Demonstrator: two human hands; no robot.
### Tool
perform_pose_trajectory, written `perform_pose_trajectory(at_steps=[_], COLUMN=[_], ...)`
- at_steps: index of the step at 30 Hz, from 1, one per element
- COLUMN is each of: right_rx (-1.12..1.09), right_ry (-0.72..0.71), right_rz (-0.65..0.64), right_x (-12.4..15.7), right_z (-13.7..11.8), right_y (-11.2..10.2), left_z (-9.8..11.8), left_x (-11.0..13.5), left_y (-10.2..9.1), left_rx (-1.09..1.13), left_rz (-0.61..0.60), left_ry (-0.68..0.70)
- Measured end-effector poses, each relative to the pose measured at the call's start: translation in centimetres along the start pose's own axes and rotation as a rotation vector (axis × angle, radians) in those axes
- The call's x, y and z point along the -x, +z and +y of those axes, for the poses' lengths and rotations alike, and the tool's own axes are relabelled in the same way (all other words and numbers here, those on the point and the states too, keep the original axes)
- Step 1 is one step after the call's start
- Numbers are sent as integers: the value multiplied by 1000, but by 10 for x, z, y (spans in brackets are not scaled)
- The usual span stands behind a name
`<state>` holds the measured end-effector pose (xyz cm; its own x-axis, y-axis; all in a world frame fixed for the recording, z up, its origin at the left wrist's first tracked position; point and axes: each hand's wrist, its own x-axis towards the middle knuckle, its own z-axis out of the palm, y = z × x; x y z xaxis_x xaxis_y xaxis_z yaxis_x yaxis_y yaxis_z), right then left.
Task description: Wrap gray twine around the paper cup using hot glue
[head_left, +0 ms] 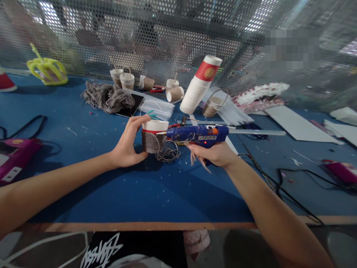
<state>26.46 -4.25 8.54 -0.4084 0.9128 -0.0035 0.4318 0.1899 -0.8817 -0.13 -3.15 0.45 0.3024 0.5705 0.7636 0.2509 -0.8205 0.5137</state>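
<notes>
My left hand [130, 143] grips a paper cup [153, 140] from its left side, with fingers at the rim and the thumb near the base. Grey cord is wound around the cup's lower part; a red band and white rim show above it. Loose grey cord [169, 153] trails from the cup onto the table. In my right hand [213, 152] is a blue hot glue gun [195, 134], its metal nozzle pointing left at the cup's front near the red band. Whether the nozzle touches the cup I cannot tell. A clear glue stick [258, 132] protrudes from the gun's rear.
A grey cord bundle [107, 97] lies at the back left, near several small cord-wrapped cups [127, 80]. A tilted stack of paper cups [195, 89] stands behind the gun. Purple devices lie at left [21, 156] and right [341, 171]. Black cables [295, 201] cross the right side.
</notes>
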Motion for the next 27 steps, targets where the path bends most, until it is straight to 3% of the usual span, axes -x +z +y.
perform_pose_trajectory(at_steps=[14, 27], right_rx=[-23, -34], right_ry=[5, 8], right_rz=[9, 38], right_x=[1, 1], right_z=[-1, -3], right_y=[-2, -2], left_z=[-2, -4], left_x=[2, 2], left_y=[3, 4], left_rx=[109, 154], left_rz=[25, 23], left_ry=[-67, -39])
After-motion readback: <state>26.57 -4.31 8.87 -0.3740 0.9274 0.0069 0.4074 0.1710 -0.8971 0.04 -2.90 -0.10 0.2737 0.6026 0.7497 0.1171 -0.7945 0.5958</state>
